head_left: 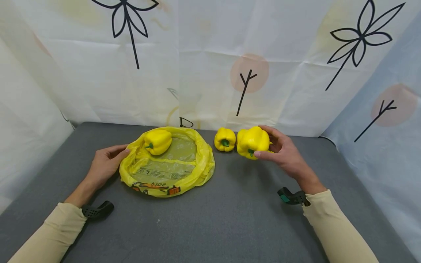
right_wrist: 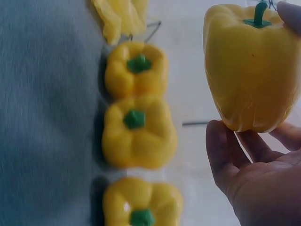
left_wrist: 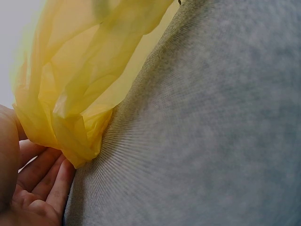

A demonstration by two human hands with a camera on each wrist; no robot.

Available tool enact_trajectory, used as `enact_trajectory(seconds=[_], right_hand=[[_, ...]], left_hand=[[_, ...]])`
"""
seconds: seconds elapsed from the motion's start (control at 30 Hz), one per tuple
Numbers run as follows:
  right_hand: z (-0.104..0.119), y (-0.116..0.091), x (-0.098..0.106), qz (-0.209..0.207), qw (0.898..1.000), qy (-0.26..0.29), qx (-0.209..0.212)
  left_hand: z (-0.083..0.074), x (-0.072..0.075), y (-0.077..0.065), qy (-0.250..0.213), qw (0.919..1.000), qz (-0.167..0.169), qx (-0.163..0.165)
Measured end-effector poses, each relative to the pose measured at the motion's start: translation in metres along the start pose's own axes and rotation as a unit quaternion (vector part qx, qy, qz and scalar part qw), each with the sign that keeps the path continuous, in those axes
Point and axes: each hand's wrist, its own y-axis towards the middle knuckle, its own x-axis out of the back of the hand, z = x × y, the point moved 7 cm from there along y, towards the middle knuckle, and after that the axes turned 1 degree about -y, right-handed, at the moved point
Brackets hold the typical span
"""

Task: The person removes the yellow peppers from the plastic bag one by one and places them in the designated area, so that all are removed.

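Observation:
Between thumb and fingers, my right hand point(head_left: 285, 155) grips a yellow bell pepper point(head_left: 252, 141), held above the table with its green stem toward me. At the bag's left side, my left hand point(head_left: 106, 164) pinches the rim of a yellow plastic bag point(head_left: 206, 160), as the left wrist view also shows at the gathered plastic point(left_wrist: 77, 127). The bag lies spread wide, its mouth facing up. Inside it, at the back left, another yellow bell pepper point(head_left: 159, 141) lies on its side.
Along the back of the grey table point(head_left: 210, 226), three more peppers stand in a row; the nearest to the bag is a small pepper point(head_left: 225, 139). In the right wrist view, a middle pepper point(right_wrist: 139, 141) and an end pepper point(right_wrist: 160, 200) follow. A patterned white curtain point(head_left: 204, 73) hangs behind.

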Motion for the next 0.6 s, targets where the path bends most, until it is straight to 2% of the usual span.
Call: enact_trajectory(seconds=[0.13,0.6], right_hand=[[-0.005,-0.003,0.014,-0.014,1.0,0.009,-0.007],[-0.014,-0.015,0.055,-0.051,0.998,0.033,0.009]], left_hand=[[0.0,0.0,0.0,0.0,1.0,-0.001,0.002],[0.0,0.0,0.0,-0.001,1.0,-0.002,0.003]])
